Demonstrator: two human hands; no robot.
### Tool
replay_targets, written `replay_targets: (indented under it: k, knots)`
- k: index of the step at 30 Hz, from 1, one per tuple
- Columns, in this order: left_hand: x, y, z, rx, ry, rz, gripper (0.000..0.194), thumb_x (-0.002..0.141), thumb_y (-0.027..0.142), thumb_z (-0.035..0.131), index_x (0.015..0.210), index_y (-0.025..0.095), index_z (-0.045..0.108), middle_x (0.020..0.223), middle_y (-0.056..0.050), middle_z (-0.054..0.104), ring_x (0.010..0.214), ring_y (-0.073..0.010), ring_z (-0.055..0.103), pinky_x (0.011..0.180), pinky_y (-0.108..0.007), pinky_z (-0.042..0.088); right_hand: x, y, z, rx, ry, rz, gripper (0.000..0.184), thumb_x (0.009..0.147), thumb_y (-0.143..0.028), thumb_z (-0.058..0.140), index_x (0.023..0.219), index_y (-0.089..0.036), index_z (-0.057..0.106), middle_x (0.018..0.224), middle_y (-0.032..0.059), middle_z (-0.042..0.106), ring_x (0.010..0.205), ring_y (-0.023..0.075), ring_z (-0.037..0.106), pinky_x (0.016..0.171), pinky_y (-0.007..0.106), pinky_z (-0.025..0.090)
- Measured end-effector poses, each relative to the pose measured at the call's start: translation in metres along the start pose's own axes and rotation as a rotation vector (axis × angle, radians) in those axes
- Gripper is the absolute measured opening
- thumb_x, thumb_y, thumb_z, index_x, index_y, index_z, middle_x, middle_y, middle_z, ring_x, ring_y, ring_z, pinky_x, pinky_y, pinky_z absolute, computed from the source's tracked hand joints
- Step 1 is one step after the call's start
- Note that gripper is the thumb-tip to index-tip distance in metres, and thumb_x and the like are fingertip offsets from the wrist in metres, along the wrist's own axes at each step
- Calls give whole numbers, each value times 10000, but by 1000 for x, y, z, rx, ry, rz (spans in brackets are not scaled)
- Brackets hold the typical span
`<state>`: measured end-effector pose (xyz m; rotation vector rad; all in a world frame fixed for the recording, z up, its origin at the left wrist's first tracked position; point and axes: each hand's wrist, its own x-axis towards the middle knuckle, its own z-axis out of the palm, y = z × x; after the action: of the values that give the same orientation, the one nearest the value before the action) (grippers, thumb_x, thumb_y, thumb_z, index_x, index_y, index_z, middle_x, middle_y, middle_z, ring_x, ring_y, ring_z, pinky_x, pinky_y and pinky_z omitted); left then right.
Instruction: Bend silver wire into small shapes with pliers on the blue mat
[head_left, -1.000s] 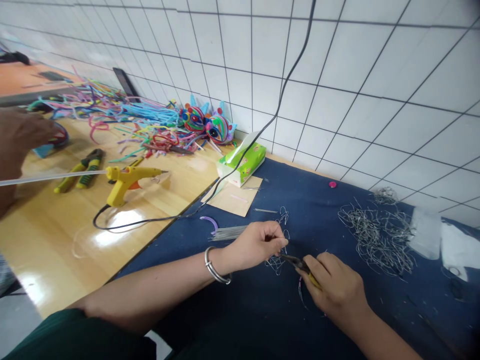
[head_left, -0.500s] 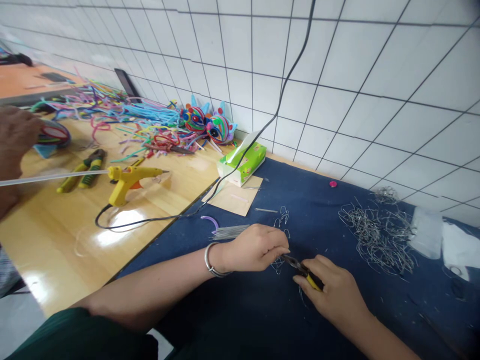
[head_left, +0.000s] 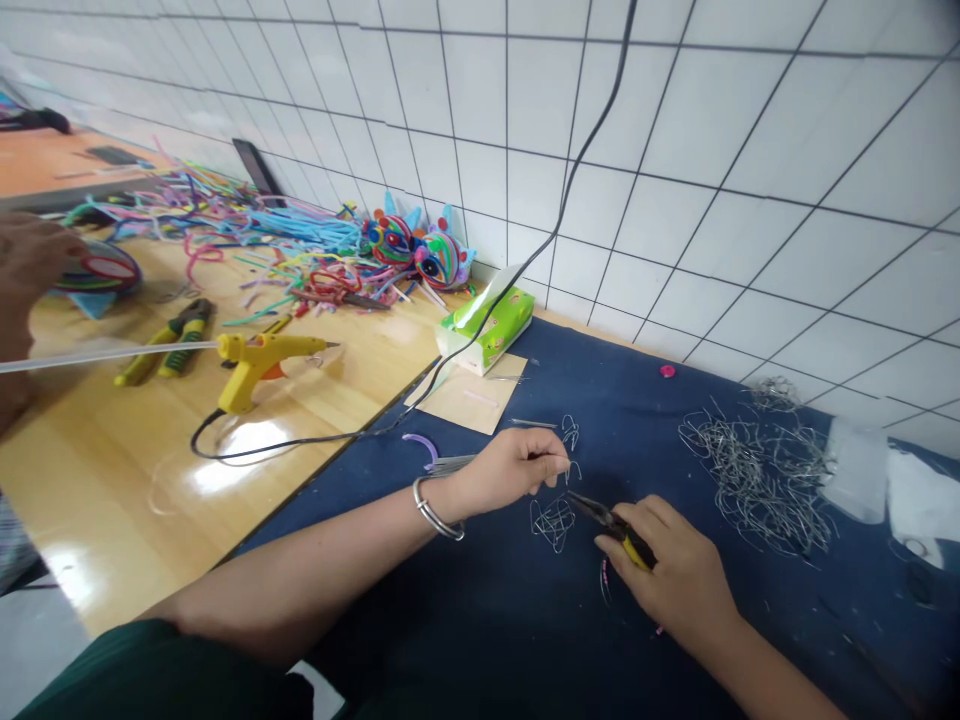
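Between its thumb and fingers my left hand [head_left: 514, 468] pinches a thin bent wire [head_left: 574, 470], whose curved end sticks out to the right. My right hand [head_left: 671, 555] grips pliers [head_left: 600, 515] with yellow and black handles; their dark jaws point up and left, a little below the wire and apart from it. Under my left hand lies a small heap of bent wires [head_left: 553, 523] on the dark blue cloth [head_left: 480, 620]. More bent wire pieces [head_left: 571, 430] lie just beyond it. A bundle of straight wires [head_left: 450, 464] is partly hidden behind my left wrist.
A tangled wire pile [head_left: 750, 480] lies at right, beside a clear plastic bag [head_left: 855, 470]. A tissue pack [head_left: 491, 325] stands behind. On the wooden table are a yellow glue gun [head_left: 262, 365], its black cord [head_left: 555, 225], cutters [head_left: 169, 340] and colourful pipe cleaners [head_left: 300, 228]. Another person's hand [head_left: 34, 265] works at left.
My left hand has drawn up and slightly left with the wire, away from the pliers. The pliers have moved off, uncovering the small wire heap.
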<state>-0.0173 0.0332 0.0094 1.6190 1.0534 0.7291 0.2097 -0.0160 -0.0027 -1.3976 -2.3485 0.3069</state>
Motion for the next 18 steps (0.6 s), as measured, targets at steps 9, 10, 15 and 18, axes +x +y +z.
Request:
replay_targets:
  k: [9,10,15,18]
  knots:
    - [-4,6,1,72,-16,57,176,835,253,454,821,154,599,718,-2,556,610,-77,498,560,-186,402,6,1,-6,95,-116,176,226,788,-419,509,902,-233,567,777,-5,548,641,116,530,590,239,417]
    - [-5,7,2,91,-9,65,171,833,248,457,812,154,599,710,1,554,610,-77,501,563,-186,403,6,0,-6,98,-124,175,225,788,-419,509,903,-235,567,781,-6,549,641,116,530,591,240,416]
    - [-7,10,4,64,-52,21,170,845,240,434,811,153,576,719,5,572,581,-74,545,562,-192,421,5,1,-5,102,-139,160,211,785,-412,514,890,-238,573,775,-7,552,650,120,531,601,245,413]
    - [-7,8,5,16,-79,-4,169,847,252,437,833,152,572,750,-9,596,580,-74,556,563,-198,427,5,2,-4,105,-150,160,203,785,-406,518,877,-237,582,757,-11,552,627,113,527,585,238,405]
